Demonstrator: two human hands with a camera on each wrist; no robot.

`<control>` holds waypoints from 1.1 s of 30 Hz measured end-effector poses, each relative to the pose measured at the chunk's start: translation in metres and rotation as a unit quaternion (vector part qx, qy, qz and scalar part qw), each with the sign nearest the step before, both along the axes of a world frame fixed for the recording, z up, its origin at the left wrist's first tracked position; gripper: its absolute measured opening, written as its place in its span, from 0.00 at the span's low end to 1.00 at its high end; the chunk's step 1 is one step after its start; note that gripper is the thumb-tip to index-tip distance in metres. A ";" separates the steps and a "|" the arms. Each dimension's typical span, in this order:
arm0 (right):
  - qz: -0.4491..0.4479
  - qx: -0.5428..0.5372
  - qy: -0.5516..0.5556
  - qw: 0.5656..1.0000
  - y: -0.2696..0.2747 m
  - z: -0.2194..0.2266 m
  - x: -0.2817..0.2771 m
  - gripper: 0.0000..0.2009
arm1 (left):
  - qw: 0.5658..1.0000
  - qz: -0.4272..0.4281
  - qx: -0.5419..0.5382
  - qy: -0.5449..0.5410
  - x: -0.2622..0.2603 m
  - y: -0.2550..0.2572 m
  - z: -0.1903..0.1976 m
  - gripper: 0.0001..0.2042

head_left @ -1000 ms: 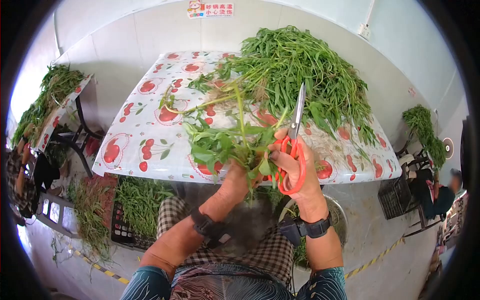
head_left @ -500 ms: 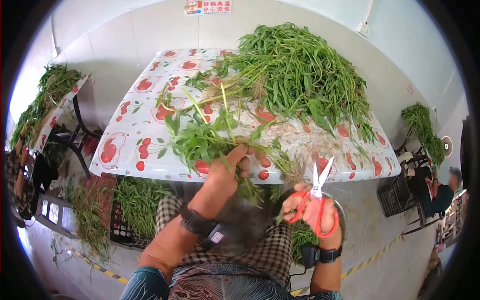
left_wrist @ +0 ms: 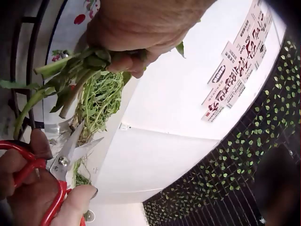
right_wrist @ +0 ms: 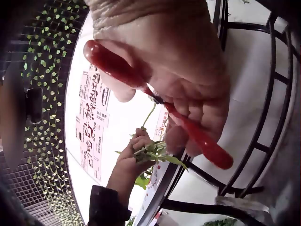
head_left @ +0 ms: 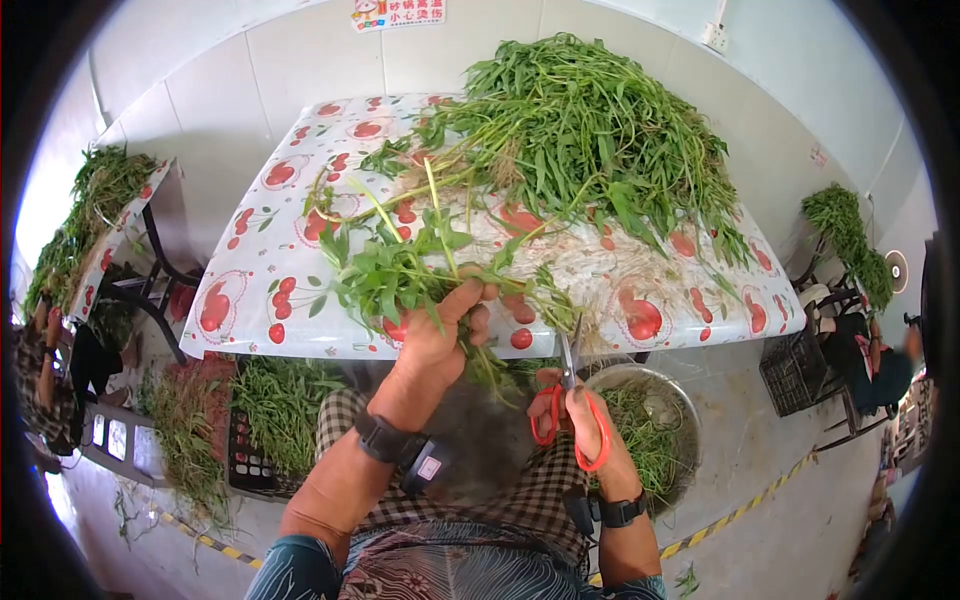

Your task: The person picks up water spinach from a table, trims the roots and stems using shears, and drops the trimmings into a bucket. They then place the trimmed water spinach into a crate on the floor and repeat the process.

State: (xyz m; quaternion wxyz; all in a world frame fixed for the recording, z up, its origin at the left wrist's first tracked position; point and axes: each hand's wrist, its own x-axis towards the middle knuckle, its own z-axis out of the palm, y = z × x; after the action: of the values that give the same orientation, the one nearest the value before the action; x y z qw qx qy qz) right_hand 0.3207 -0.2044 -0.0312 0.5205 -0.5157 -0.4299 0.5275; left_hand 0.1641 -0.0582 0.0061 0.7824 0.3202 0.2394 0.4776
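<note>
The left hand grips a bunch of leafy green stems over the table's front edge; cut stem ends show in the left wrist view. Fingers and thumb of the right hand are in the loops of red-handled scissors, lower and to the right of the bunch. The blades stand apart in the left wrist view, close to the stem ends. In the right wrist view the handles are spread across the palm.
A large heap of greens covers the back right of the cherry-patterned table. Below stand a metal basin with greens and a black crate. People sit at both far sides, one on the right.
The right hand with the scissors has dropped from the bunch and come slightly back left, with the blades now narrower apart. The left hand and its bunch have shifted left and apart from the scissors.
</note>
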 end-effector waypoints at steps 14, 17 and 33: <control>-0.123 0.014 -0.065 0.990 0.017 -0.006 0.000 0.27 | 0.996 -0.058 0.059 0.012 -0.006 -0.005 -0.002 0.09; -0.174 0.023 -0.013 0.984 0.020 -0.001 0.007 0.26 | 0.998 -0.033 0.053 0.018 -0.010 -0.010 0.004 0.08; -0.384 0.113 -0.363 0.842 0.012 0.038 0.080 0.15 | 0.993 0.041 0.037 0.100 -0.045 -0.003 -0.004 0.13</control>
State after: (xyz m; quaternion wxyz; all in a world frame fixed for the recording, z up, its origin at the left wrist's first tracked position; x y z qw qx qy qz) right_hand 0.4011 -0.1924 0.0066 0.5427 -0.7316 -0.4126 0.0085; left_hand 0.1196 -0.0617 0.0021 0.7219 0.3847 0.3119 0.4832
